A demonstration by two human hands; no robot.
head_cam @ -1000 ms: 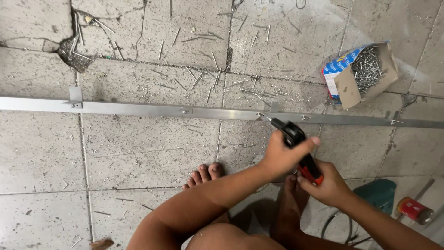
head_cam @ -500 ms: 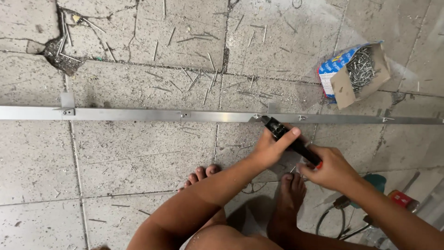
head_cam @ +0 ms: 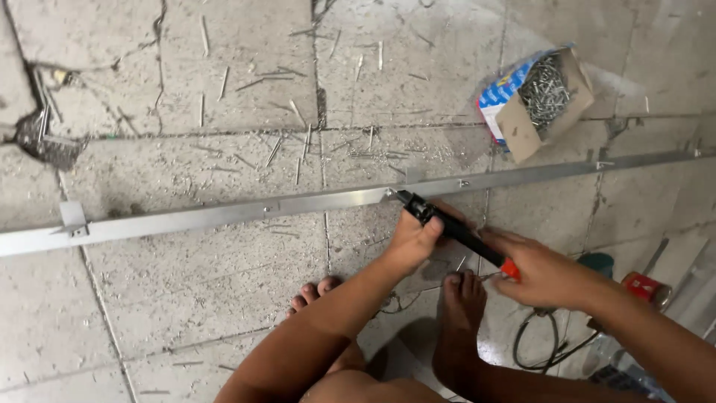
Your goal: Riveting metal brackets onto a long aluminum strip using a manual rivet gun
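Worn grey floor tiles [head_cam: 186, 298] fill the view, cracked at ten o'clock and strewn with loose nails [head_cam: 298, 142] around twelve o'clock. A long metal rail [head_cam: 224, 215] lies across the tiles from nine o'clock, rising slightly toward three o'clock. At two o'clock, just beyond the rail, an open cardboard box [head_cam: 533, 101] sits full of nails.

Near the centre, the left hand [head_cam: 412, 242] is wrapped around the front of a black tool [head_cam: 447, 227], whose tip touches the rail. The right hand [head_cam: 541, 272] closes around the tool's rear end, where an orange part shows. The tool slants from the rail down toward four o'clock.

Two bare feet [head_cam: 462, 298] rest on the tiles at six o'clock, just below the hands. A dark cable [head_cam: 537, 347] loops on the floor at five o'clock, and a small red can [head_cam: 645, 287] lies at four o'clock, beside the right forearm.
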